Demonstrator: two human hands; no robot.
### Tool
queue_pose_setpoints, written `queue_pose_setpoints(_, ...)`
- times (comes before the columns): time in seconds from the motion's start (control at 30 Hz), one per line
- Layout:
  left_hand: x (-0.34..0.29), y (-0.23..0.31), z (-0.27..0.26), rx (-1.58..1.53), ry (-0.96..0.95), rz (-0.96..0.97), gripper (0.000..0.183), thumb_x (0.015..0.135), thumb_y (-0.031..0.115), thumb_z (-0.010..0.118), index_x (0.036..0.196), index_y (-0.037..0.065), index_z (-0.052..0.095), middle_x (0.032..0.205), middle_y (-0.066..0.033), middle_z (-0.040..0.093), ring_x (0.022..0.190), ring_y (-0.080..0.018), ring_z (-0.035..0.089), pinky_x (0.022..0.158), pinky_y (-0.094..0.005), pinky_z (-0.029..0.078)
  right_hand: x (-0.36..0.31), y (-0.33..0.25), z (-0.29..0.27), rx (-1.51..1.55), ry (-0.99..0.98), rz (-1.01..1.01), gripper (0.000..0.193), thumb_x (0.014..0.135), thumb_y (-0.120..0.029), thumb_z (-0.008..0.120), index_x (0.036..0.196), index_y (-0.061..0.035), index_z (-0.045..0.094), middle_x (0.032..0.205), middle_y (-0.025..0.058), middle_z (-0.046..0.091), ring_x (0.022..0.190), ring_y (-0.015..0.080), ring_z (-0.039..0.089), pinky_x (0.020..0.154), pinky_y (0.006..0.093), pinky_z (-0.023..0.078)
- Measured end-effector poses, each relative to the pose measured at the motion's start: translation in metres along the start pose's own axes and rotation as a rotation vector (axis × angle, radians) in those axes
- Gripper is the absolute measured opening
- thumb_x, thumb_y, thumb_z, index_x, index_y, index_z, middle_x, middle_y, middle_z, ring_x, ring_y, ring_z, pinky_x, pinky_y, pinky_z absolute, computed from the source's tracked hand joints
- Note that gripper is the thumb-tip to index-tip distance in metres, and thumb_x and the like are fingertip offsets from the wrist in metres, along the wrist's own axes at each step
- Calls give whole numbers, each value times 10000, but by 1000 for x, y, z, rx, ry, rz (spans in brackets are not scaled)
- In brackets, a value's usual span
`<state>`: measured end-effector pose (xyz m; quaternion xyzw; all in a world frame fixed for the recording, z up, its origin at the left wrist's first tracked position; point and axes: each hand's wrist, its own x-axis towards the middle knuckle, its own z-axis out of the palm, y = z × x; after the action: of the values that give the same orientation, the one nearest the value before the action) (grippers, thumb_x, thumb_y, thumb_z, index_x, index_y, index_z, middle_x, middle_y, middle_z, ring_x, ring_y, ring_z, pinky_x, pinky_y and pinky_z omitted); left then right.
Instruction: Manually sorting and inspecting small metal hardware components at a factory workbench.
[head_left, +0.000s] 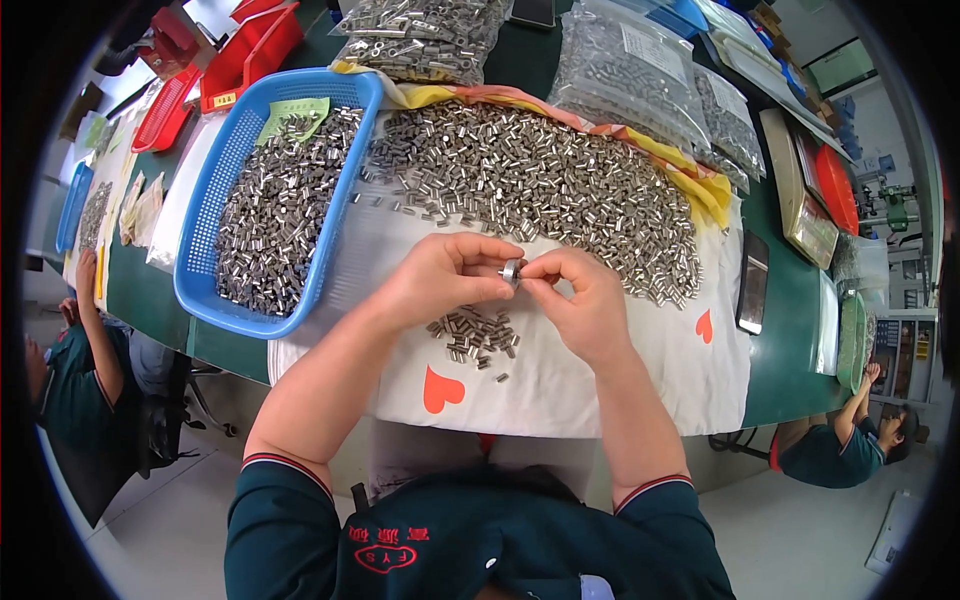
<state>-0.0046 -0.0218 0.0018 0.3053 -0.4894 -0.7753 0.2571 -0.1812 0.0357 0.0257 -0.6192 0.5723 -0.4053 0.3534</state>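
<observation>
A small round metal part (512,271) is pinched between the fingertips of the left hand (440,280) and the right hand (580,300) at the centre of the frame, just above a white cloth (560,380) printed with orange hearts. Both hands are closed narrowly around the part, thumbs and forefingers meeting on it; whether a second piece is held with it cannot be told. Directly below the hands, a small cluster of short metal sleeves (475,335) is seen lying on the cloth. A far larger heap of the same silvery sleeves (540,185) is spread across the cloth in the upper centre of the frame, with a yellow cloth edge (700,180) showing behind it. To the left of the heap, a blue plastic basket (205,215) is filled with more sleeves, and a green paper slip (290,115) is laid at its upper end. Clear bags of metal parts (625,65) are stacked along the top of the frame on the green table (785,330). Red trays (240,55) are seen at the upper left. Another person's arm (95,320) is visible at the left edge, and a second co-worker (850,440) is seated at the lower right.
</observation>
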Motion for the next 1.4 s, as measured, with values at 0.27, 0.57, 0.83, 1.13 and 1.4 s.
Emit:
queue_pose_setpoints(0.27, -2, 1, 4, 62, 31, 9, 338, 752, -9, 654, 1079, -17, 571, 848, -25, 615, 743, -58, 571, 657, -194, 485, -6, 0, 8, -195, 90, -159, 69, 706, -39, 628, 775, -46, 621, 739, 60, 602, 683, 206, 570, 594, 300, 456)
queue_pose_setpoints(0.57, -8, 6, 0, 253, -149, -112, 364, 708, -35, 681, 1058, -16, 584, 881, -48, 623, 777, -77, 579, 706, -223, 482, -4, 0, -18, -12, -171, -65, 109, 718, -67, 650, 818, -33, 623, 746, 52, 605, 676, 156, 565, 620, 263, 453)
queue_pose_setpoints(0.83, -12, 12, 2, 353, -334, -94, 361, 684, 46, 731, 1022, 9, 610, 924, -36, 628, 840, -74, 570, 772, -223, 467, 7, 23, -33, -489, 137, 100, 68, 718, -107, 635, 770, -63, 628, 751, 74, 576, 702, 223, 551, 653, 328, 446)
queue_pose_setpoints(1.13, -3, 3, 0, 151, -244, -46, 344, 710, -61, 661, 1041, -16, 574, 972, -62, 620, 851, -97, 579, 787, -242, 476, 0, 26, -27, -730, 103, -2, 42, 683, -88, 643, 705, -61, 619, 741, 79, 565, 766, 257, 537, 710, 362, 432)
queue_pose_setpoints(1.4, -2, 2, 0, 125, -207, -17, 333, 729, -56, 647, 1050, -16, 570, 982, -63, 616, 832, -78, 575, 755, -233, 484, -1, 25, -24, -799, 96, -8, 43, 686, -68, 621, 726, -57, 613, 738, 86, 570, 767, 267, 535, 716, 369, 433)
